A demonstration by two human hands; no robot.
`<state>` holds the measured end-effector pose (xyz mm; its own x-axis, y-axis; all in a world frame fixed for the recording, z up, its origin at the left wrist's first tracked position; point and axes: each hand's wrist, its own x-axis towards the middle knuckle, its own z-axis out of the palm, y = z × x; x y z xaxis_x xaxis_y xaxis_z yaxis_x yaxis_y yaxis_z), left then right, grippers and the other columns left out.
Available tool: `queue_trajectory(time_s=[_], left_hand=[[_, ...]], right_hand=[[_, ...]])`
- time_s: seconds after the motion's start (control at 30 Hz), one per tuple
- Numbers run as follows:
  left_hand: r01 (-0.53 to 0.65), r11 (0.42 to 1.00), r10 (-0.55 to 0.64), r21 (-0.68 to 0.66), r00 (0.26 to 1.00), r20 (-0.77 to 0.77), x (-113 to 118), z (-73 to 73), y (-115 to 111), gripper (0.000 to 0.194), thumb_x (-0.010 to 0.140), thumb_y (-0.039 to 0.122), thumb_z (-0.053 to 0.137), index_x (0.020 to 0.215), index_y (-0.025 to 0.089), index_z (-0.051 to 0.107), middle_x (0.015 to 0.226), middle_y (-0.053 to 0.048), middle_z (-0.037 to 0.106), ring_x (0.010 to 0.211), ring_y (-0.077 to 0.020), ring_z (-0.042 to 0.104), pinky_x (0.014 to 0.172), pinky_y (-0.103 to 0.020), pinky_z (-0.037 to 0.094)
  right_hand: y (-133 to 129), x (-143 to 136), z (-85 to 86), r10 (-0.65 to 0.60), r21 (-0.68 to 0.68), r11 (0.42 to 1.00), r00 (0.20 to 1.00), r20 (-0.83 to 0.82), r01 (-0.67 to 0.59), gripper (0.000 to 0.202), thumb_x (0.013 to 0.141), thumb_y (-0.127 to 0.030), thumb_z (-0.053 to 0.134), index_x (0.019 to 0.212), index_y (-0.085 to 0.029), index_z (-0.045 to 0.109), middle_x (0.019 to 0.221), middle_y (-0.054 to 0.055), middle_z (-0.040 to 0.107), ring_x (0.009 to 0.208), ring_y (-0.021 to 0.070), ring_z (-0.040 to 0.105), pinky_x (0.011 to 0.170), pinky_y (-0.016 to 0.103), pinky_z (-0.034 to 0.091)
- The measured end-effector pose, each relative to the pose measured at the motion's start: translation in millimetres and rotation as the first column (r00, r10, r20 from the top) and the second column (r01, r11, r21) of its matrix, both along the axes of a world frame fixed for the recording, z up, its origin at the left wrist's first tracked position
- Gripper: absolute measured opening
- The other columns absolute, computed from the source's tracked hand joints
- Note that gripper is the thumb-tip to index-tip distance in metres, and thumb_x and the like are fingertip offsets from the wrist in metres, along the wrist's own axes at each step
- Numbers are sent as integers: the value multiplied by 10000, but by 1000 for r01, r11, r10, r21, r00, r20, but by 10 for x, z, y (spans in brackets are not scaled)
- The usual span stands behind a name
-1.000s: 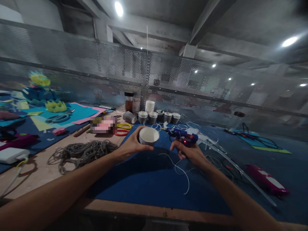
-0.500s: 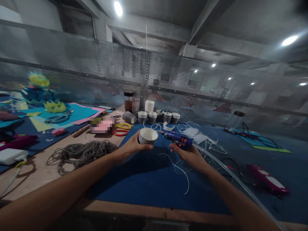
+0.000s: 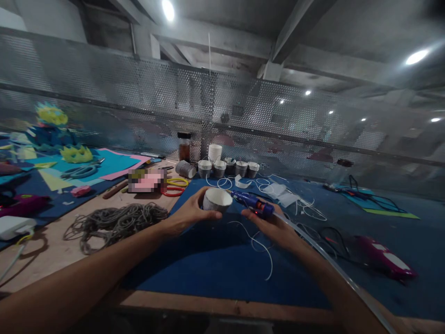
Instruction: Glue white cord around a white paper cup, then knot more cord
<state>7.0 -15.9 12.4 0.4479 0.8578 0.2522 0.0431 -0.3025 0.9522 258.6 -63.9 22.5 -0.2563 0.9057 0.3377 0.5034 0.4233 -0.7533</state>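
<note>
A small paper cup (image 3: 217, 200), white inside with a grey wrapped outside, is in my left hand (image 3: 194, 211), its fingers round the cup's left side. My right hand (image 3: 271, 223) grips a blue glue gun (image 3: 248, 200) with a small red light. A long clear glue stick (image 3: 320, 253) runs back from the gun past my right forearm. The gun's nozzle is at the cup's right rim; whether it touches, I cannot tell. Beneath both hands lies a blue sheet (image 3: 208, 273), with a loose white cord (image 3: 269, 260) on it.
Several grey-wrapped cups (image 3: 219, 169) stand at the back beside a lidded jar (image 3: 184, 146). Grey cord (image 3: 121, 222) lies tangled on the left, near red-handled scissors (image 3: 174, 191). A magenta device (image 3: 384, 257) is at right. A perforated metal screen (image 3: 156, 97) closes off the back.
The cup in my left hand has moved slightly right and tilted. The glue gun has shifted a little left and turned, bringing its nozzle closer to the cup's rim.
</note>
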Motion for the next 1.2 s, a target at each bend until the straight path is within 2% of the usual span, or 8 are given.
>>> queue_trajectory(time_s=[0.1, 0.53, 0.9, 1.2], left_hand=[[-11, 999, 12, 49, 1000, -17, 3, -28, 33, 705, 599, 354, 844, 1221, 191, 557, 1216, -98, 631, 1120, -279, 573, 928, -377, 467], [0, 999, 1, 33, 1000, -31, 2, -39, 41, 706, 602, 358, 846, 1228, 174, 576, 1245, -117, 641, 1126, -298, 589, 942, -403, 470], [9, 999, -7, 44, 999, -43, 5, -28, 34, 730, 598, 341, 850, 1250, 171, 568, 1239, -113, 644, 1138, -299, 585, 981, -430, 451], [5, 998, -3, 55, 999, -41, 9, -41, 53, 697, 594, 337, 856, 1214, 171, 584, 1245, -123, 642, 1117, -288, 597, 949, -407, 471]], right_hand=[[-37, -32, 55, -3, 100, 995, 999, 49, -2, 272, 871, -482, 610, 876, -210, 623, 777, 17, 572, 702, 165, 502, 631, 283, 397], [-54, -30, 26, -19, 187, 982, 995, 98, 0, 307, 894, -462, 587, 737, -214, 497, 685, -14, 485, 616, 142, 466, 567, 272, 342], [-54, -40, 0, -36, 183, 983, 994, 102, 17, 297, 898, -448, 576, 733, -216, 490, 677, -20, 474, 608, 136, 438, 564, 269, 332], [-38, -33, -21, -39, 192, 981, 995, 96, 20, 314, 901, -472, 563, 738, -214, 490, 685, -12, 470, 623, 146, 439, 580, 277, 335]])
